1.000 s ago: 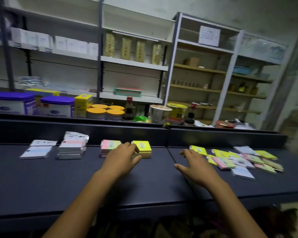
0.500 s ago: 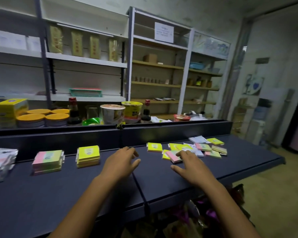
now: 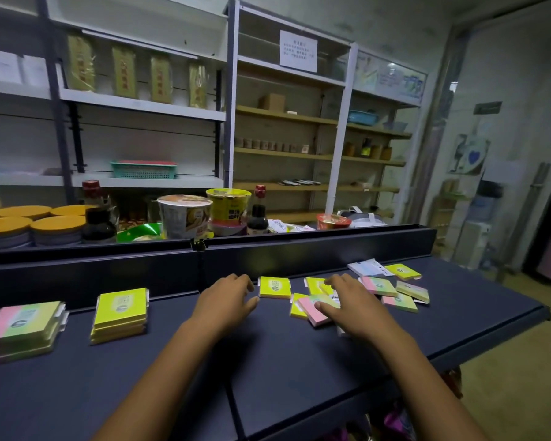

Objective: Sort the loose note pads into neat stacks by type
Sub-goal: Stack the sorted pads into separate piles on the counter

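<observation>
On the dark shelf top [image 3: 268,361], a neat stack of yellow note pads [image 3: 120,313] stands at the left, beside a stack of pink-green pads [image 3: 19,327] at the far left. Loose pads lie scattered at the right: a single yellow pad [image 3: 275,287], a pink-green pad [image 3: 315,308], further pink-green pads [image 3: 378,285], yellow ones [image 3: 403,271] and a white pad [image 3: 366,268]. My left hand [image 3: 226,300] hovers with relaxed fingers just left of the single yellow pad, holding nothing. My right hand [image 3: 352,302] lies with spread fingers over the loose pile, touching the pink-green pad.
A raised dark ledge [image 3: 299,246] runs along the back of the shelf top. Behind it stand noodle cups [image 3: 185,214], sauce bottles [image 3: 257,211] and orange-lidded tubs [image 3: 56,229]. The shelf top ends at the right edge [image 3: 541,313], with open floor beyond.
The view has swung right and closer. Both hands moved right, away from the stacks; the right hand now lies on the loose pile, the left nears the single yellow pad.
</observation>
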